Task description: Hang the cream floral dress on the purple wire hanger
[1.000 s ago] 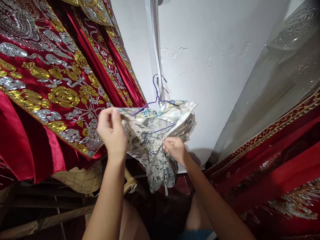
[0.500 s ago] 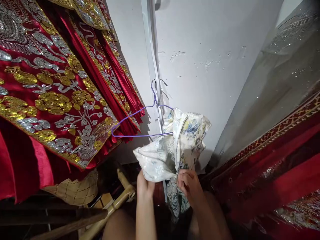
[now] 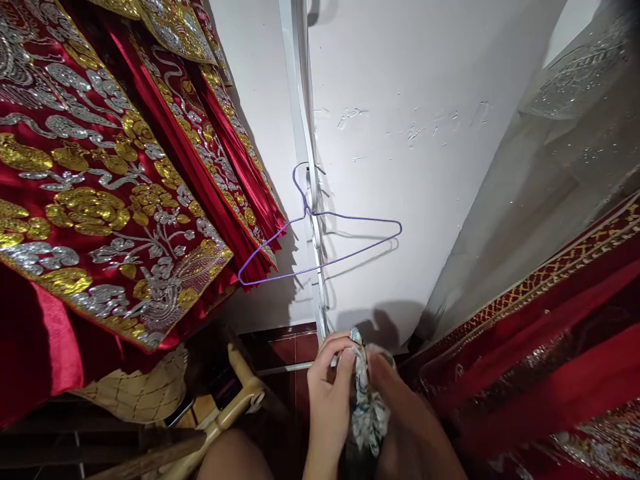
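Observation:
A bunched floral garment [image 3: 369,417], white with blue and green, is low in the middle, between my two hands. My left hand [image 3: 333,387] pinches its upper part from the left, thumb and fingers closed on the cloth. On the other side, my right hand [image 3: 393,383] is closed on the same garment, slightly blurred, with its fingertips partly hidden by fabric. Above them a bare purple wire hanger [image 3: 357,251] hangs by its hook on a white upright strip [image 3: 304,100] against the wall.
Red garments with gold and silver embroidery [image 3: 90,210] hang on the left. Red fabric [image 3: 560,353] and a clear plastic cover [image 3: 525,167] are on the right. A bamboo chair [image 3: 240,400] with a tan woven cushion [image 3: 140,390] stands at the lower left.
The floral garment has come off the hanger and moved down, now bunched up. My left hand has moved right, closer to my right hand. The hanger has tilted up at its right end.

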Tool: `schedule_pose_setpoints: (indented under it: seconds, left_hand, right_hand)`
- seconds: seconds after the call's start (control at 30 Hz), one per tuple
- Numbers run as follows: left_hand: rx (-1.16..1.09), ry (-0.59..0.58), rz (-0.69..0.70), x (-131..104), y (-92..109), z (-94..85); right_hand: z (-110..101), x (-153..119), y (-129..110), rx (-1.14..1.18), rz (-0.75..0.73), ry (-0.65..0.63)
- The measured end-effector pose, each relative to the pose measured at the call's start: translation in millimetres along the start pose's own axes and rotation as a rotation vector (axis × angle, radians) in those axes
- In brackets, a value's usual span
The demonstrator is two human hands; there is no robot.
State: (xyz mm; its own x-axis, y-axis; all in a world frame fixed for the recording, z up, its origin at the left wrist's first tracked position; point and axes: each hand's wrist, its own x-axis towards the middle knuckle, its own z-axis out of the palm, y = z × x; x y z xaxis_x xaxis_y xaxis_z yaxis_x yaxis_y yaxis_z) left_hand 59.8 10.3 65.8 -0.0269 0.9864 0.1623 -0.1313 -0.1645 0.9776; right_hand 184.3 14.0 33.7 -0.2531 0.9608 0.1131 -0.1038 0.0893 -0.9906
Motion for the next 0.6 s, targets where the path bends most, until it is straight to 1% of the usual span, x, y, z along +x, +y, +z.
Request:
schedule_pose_setpoints:
  seconds: [0.07, 0.13, 0.17, 0.2, 0.23, 0.27, 0.3, 0.37, 0.4, 0.43, 0.47, 0.5, 0.53, 0.57, 0.6]
  left_hand:
    - [0.186, -0.002, 0.092, 3.1, 4.4, -10.3]
    - [0.248, -0.016, 0.127, 7.6, 10.5, -24.8]
    - [0.253, -0.056, 0.109, 9.3, 13.4, -32.5]
    - [0.254, -0.121, 0.068, 10.0, 15.8, -40.0]
    - [0.258, -0.208, 0.009, 9.6, 17.3, -47.0]
    - [0.272, -0.304, -0.056, 7.9, 17.6, -53.5]
    - [0.305, -0.401, -0.113, 5.3, 16.7, -59.5]
    - [0.424, -0.56, -0.168, -1.0, 12.0, -70.6]
    - [0.499, -0.6, -0.165, -3.5, 9.3, -76.4]
    - [0.577, -0.616, -0.154, -4.8, 7.1, -82.8]
    - [0.656, -0.607, -0.14, -4.6, 6.1, -89.9]
    - [0.735, -0.579, -0.125, -2.7, 6.7, -97.7]
    - [0.817, -0.534, -0.11, 0.8, 9.0, -106.2]
    - [0.907, -0.485, -0.092, 5.9, 13.1, -115.1]
    - [1.001, -0.435, -0.064, 12.2, 18.6, -124.2]
  right_hand:
    - [12.5, 4.7, -10.9, 0.104, 0.008, -0.168]
    - [20.2, 9.6, -22.3, 0.197, 0.071, -0.323]
    - [20.9, 12.2, -28.4, 0.196, 0.109, -0.365]
    - [19.0, 15.4, -35.1, 0.156, 0.13, -0.382]
    - [14.8, 19.3, -42.3, 0.088, 0.118, -0.376]
    - [8.8, 24.3, -50.0, 0.008, 0.072, -0.348]
    - [1.5, 30.7, -58.2, -0.074, -0.009, -0.293]
    - [-14.4, 48.1, -74.4, -0.212, -0.219, -0.106]
    - [-21.8, 59.0, -81.7, -0.271, -0.321, 0.011]
    - [-28.4, 70.8, -88.1, -0.323, -0.408, 0.129]
    - [-34.1, 83.1, -93.2, -0.365, -0.475, 0.232]
    - [-38.9, 95.1, -96.7, -0.406, -0.528, 0.298]
    - [-42.9, 106.0, -98.8, -0.452, -0.554, 0.33]
    - [-46.2, 115.4, -99.4, -0.509, -0.556, 0.33]
    - [-49.2, 122.7, -98.8, -0.575, -0.532, 0.303]
